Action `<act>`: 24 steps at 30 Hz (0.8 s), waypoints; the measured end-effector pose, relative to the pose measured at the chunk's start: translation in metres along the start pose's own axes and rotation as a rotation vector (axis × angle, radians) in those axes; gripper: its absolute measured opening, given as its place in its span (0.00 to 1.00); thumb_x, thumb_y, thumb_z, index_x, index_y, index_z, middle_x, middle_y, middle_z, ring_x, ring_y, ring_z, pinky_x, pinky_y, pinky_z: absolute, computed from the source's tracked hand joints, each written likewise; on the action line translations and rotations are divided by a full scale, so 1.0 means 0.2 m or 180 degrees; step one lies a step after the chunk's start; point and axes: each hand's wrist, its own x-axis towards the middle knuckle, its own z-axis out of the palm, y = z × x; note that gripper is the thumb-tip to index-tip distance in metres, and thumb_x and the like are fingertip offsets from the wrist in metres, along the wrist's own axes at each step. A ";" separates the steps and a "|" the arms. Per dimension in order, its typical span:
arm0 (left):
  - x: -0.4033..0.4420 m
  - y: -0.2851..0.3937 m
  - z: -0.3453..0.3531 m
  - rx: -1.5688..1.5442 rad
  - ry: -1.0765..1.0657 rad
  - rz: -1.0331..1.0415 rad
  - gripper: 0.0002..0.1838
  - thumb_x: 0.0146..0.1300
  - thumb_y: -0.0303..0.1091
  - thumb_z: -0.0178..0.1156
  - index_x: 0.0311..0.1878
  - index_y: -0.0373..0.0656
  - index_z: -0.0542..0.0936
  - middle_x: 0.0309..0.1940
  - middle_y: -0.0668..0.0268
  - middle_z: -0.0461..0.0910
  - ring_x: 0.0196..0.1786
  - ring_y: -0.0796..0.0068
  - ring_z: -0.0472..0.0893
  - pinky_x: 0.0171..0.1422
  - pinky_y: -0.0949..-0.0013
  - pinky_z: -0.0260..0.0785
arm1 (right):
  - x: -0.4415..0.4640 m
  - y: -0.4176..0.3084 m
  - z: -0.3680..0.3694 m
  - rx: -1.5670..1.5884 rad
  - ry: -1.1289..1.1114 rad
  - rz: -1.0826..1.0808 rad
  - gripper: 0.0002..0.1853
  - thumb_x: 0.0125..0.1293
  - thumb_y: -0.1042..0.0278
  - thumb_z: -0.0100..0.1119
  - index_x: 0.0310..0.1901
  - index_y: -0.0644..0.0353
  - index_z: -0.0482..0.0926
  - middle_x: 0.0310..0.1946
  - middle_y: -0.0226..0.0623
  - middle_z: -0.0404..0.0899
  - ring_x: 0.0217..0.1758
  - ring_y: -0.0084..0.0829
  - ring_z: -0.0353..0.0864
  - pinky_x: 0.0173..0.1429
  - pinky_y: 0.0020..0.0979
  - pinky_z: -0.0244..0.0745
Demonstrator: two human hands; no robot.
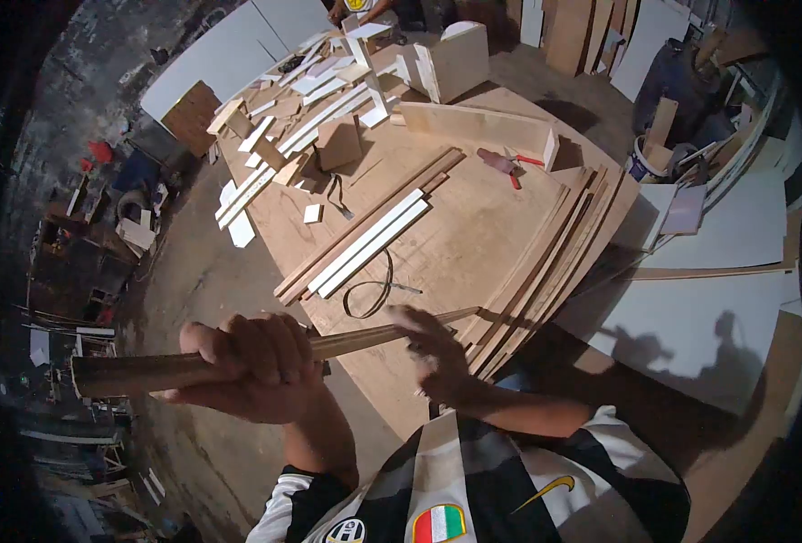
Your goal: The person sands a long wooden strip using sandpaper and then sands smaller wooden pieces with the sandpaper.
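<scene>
My left hand (251, 366) is closed around a long wooden strip (355, 341), near its thick end at the left. The strip runs to the right over the table's near edge and narrows with distance. Beside its middle part is my right hand (434, 355), blurred by motion; I cannot tell whether its fingers grip the strip. On the table beyond lie a looped dark strap (348, 300) and two white strips (369, 242) next to brown wooden strips (365, 226).
Several long wooden strips (555, 271) line the right side of the wooden table (473, 235). Red-handled pliers (515, 181) lie by an upright board (473, 127). Offcuts crowd the far end, where another person (365, 11) is partly visible. A bucket (647, 161) stands at right.
</scene>
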 end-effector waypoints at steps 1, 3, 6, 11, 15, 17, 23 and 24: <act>-0.01 0.02 -0.01 0.0066 -0.0013 -0.0011 0.30 0.70 0.69 0.37 0.39 0.48 0.68 0.13 0.69 0.65 0.09 0.77 0.64 0.11 0.72 0.60 | -0.09 0.06 -0.04 -0.0024 0.0152 0.0762 0.16 0.69 0.81 0.47 0.56 0.58 0.73 0.64 0.51 0.71 0.71 0.46 0.68 0.67 0.41 0.72; -0.02 0.03 -0.02 0.0051 0.0010 0.0002 0.30 0.70 0.69 0.37 0.39 0.48 0.68 0.14 0.68 0.65 0.10 0.77 0.64 0.11 0.72 0.60 | -0.14 0.17 -0.09 -0.0748 0.0335 0.0854 0.17 0.63 0.87 0.51 0.53 0.64 0.75 0.61 0.49 0.75 0.68 0.44 0.71 0.66 0.38 0.72; -0.03 0.05 -0.01 -0.0020 -0.0021 -0.0024 0.30 0.71 0.69 0.36 0.39 0.47 0.68 0.14 0.67 0.65 0.11 0.76 0.64 0.11 0.71 0.60 | -0.06 0.03 0.02 -0.0859 0.0365 0.0322 0.19 0.60 0.88 0.51 0.54 0.68 0.76 0.61 0.50 0.75 0.69 0.45 0.71 0.69 0.41 0.68; -0.05 0.08 -0.04 -0.0029 -0.0395 -0.0045 0.24 0.74 0.60 0.44 0.41 0.45 0.68 0.19 0.65 0.68 0.15 0.75 0.67 0.16 0.70 0.65 | -0.06 0.06 0.02 -0.1026 0.0373 0.0384 0.18 0.64 0.86 0.49 0.54 0.65 0.78 0.59 0.48 0.77 0.64 0.46 0.75 0.67 0.39 0.70; -0.06 0.10 -0.02 -0.0105 -0.0006 -0.0020 0.30 0.72 0.66 0.38 0.38 0.46 0.67 0.16 0.67 0.64 0.14 0.76 0.65 0.16 0.71 0.63 | -0.32 0.40 -0.08 -0.0478 0.0739 0.0682 0.17 0.66 0.88 0.48 0.52 0.59 0.76 0.57 0.50 0.77 0.65 0.48 0.73 0.67 0.41 0.70; -0.06 0.08 -0.01 -0.0217 -0.0237 -0.0048 0.29 0.72 0.66 0.38 0.38 0.46 0.67 0.16 0.67 0.64 0.15 0.76 0.65 0.16 0.70 0.63 | -0.25 0.27 0.04 -0.0302 0.0661 0.0060 0.20 0.65 0.88 0.48 0.56 0.59 0.76 0.61 0.51 0.74 0.70 0.48 0.67 0.72 0.44 0.63; -0.05 0.09 -0.04 0.0111 -0.0137 0.0026 0.29 0.72 0.66 0.38 0.40 0.46 0.68 0.17 0.67 0.65 0.13 0.77 0.63 0.14 0.72 0.61 | -0.29 0.35 -0.22 -0.1095 0.0367 0.1032 0.19 0.65 0.83 0.49 0.57 0.66 0.77 0.59 0.48 0.76 0.66 0.45 0.74 0.67 0.36 0.69; -0.06 0.08 -0.03 0.0155 0.0179 0.0103 0.29 0.72 0.66 0.38 0.39 0.46 0.68 0.17 0.67 0.65 0.12 0.78 0.63 0.14 0.73 0.61 | -0.25 0.37 -0.25 -0.1093 0.0270 0.0887 0.19 0.65 0.82 0.50 0.57 0.65 0.78 0.59 0.48 0.76 0.66 0.46 0.73 0.68 0.37 0.68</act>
